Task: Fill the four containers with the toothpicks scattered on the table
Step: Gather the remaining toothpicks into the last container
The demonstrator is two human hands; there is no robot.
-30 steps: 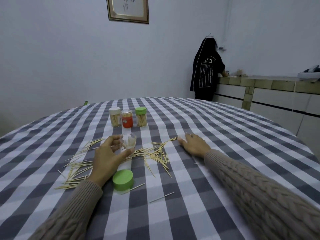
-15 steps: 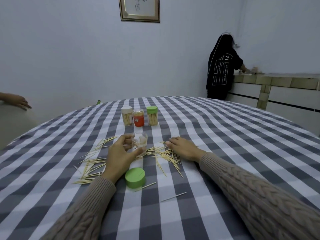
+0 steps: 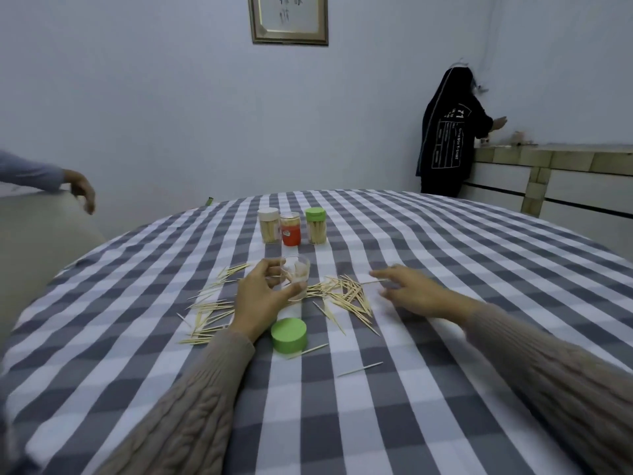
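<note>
Risk of tipping the clear plastic container (image 3: 295,277), gripped mid-frame by left hand (image 3: 260,299), while right hand (image 3: 416,292), fingers loosely spread and empty, rakes pale wooden toothpicks (image 3: 346,294) off the checked table (image 3: 445,269).

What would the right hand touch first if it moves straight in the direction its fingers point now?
Probably the toothpick pile beside the clear container. The right hand points left, low over the cloth; depth is unclear, so it might pass just above them.
</note>
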